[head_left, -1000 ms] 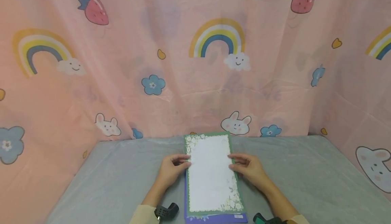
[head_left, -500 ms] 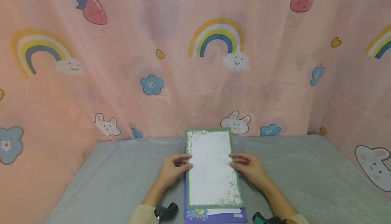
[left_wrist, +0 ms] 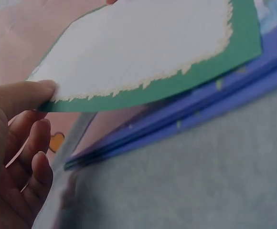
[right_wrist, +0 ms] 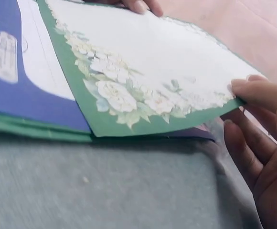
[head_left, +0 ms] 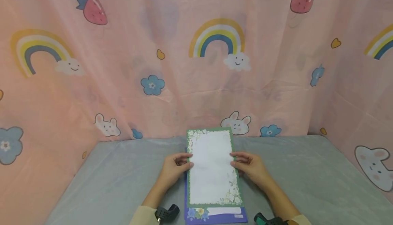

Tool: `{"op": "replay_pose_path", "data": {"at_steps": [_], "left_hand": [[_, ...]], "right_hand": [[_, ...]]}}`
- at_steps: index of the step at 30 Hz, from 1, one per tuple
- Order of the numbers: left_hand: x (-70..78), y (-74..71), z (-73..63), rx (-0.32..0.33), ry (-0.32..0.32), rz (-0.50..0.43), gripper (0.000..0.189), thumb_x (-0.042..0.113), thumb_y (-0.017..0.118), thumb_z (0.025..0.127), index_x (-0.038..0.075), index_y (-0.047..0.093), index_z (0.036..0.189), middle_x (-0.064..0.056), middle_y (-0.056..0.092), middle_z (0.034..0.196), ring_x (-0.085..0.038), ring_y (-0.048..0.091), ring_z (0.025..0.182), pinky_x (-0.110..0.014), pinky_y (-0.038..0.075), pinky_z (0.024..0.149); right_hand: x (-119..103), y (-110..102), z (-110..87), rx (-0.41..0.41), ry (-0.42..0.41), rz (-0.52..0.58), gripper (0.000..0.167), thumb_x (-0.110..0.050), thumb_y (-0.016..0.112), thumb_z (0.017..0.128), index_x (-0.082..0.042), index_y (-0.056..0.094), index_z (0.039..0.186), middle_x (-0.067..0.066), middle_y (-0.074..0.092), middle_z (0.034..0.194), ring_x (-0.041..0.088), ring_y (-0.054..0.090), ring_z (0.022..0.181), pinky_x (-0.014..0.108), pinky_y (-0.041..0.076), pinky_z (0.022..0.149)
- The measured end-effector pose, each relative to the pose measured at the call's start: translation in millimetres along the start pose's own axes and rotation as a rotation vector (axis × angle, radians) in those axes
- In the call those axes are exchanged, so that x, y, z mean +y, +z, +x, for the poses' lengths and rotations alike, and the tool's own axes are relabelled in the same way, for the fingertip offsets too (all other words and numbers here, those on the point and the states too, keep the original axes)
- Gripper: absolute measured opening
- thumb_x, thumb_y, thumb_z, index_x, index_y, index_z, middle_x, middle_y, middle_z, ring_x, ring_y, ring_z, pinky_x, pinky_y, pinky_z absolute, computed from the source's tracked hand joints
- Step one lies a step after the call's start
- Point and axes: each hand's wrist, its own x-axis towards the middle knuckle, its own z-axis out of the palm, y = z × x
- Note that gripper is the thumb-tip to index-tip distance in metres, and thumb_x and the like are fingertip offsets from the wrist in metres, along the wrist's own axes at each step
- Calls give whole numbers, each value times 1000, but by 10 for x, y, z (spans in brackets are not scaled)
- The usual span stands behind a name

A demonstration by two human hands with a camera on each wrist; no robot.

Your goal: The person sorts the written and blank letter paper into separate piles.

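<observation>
Between the two hands is a sheet of paper [head_left: 212, 170] with a green border, a white middle and white flowers in two corners. My left hand [head_left: 175, 168] pinches its left edge, thumb on top, as the left wrist view shows too. On the opposite edge, my right hand [head_left: 250, 168] pinches it the same way. The sheet is lifted at its far part, tilted over a stack of purple-blue and green papers [head_left: 222, 219]. Blue and yellow flowers and a small label show on the stack's near end; the sheet hides the rest.
Grey cloth [head_left: 122, 174] covers the table under the stack. A pink curtain [head_left: 190, 99] with rainbows, rabbits and strawberries hangs behind and at both sides. Dark wrist-worn devices sit on both wrists, the left device [head_left: 167, 213] lying near the stack.
Both hands hold the sheet throughout. It has shifted away from the person and up, so more of the purple stack's near end shows now.
</observation>
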Motion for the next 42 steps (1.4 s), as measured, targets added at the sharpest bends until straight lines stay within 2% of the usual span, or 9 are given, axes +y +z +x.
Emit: {"op": "replay_pose_path", "data": {"at_steps": [3, 9, 15, 19, 22, 25, 29, 36, 42], "left_hand": [[74, 30, 13, -5, 16, 23, 27, 14, 83, 82, 12, 78, 108, -9, 76, 95, -8, 62, 78, -19, 52, 71], [307, 142, 17, -49, 56, 86, 26, 14, 80, 85, 10, 77, 111, -10, 75, 98, -10, 63, 80, -20, 53, 70], [486, 328, 94, -103, 81, 131, 27, 15, 79, 86, 11, 77, 113, -9, 76, 97, -9, 62, 77, -20, 52, 66], [582, 460, 152, -124, 78, 143, 28, 16, 79, 87, 13, 77, 114, -6, 77, 97, -7, 61, 75, -19, 50, 62], [657, 571, 183, -137, 67, 132, 28, 16, 79, 87, 14, 77, 114, -6, 77, 96, -6, 59, 73, -19, 48, 59], [720, 694, 204, -142, 53, 118, 27, 15, 79, 86, 14, 77, 114, -5, 77, 95, -6, 57, 72, -19, 46, 58], [765, 863, 221, -141, 34, 102, 27, 14, 80, 86, 14, 78, 113, -4, 76, 94, -6, 56, 72, -18, 46, 58], [778, 1164, 228, -137, 37, 92, 25, 13, 79, 86, 15, 78, 111, 0, 75, 92, -2, 56, 74, -17, 48, 63], [817, 1391, 210, -137, 19, 59, 24, 12, 79, 85, 14, 78, 109, 0, 73, 91, 0, 57, 75, -17, 50, 63]], "right_hand": [[-42, -59, 0, 7, -13, -23, 40, -14, 75, 91, 3, 66, 127, 10, 78, 103, 6, 67, 71, 30, 57, 59], [-139, -241, -41, 38, 13, -60, 42, -16, 74, 92, 2, 65, 128, -3, 77, 101, 6, 69, 76, 31, 57, 60], [-263, -486, -113, 73, -33, -173, 41, -19, 72, 95, 0, 65, 130, 7, 77, 105, 3, 68, 77, 33, 58, 60], [-347, -656, -152, 79, -70, -229, 40, -18, 69, 96, 0, 64, 131, 4, 76, 106, 2, 68, 79, 32, 58, 61], [-397, -776, -186, 82, -58, -256, 41, -20, 69, 97, 0, 63, 132, -4, 75, 104, 1, 68, 81, 32, 58, 63], [-430, -886, -225, 94, -29, -288, 43, -23, 69, 97, -2, 63, 133, -2, 74, 106, 0, 67, 82, 30, 58, 64], [-442, -1023, -276, 107, -12, -338, 44, -26, 69, 97, -4, 63, 135, 5, 75, 110, -2, 67, 84, 29, 58, 65], [-429, -1249, -373, 122, 30, -373, 49, -32, 67, 98, -5, 60, 138, -22, 67, 106, -6, 65, 89, 28, 57, 68], [-369, -1401, -417, 124, 39, -434, 48, -32, 67, 98, -6, 60, 138, -7, 68, 117, -12, 61, 92, 27, 56, 68]]}}
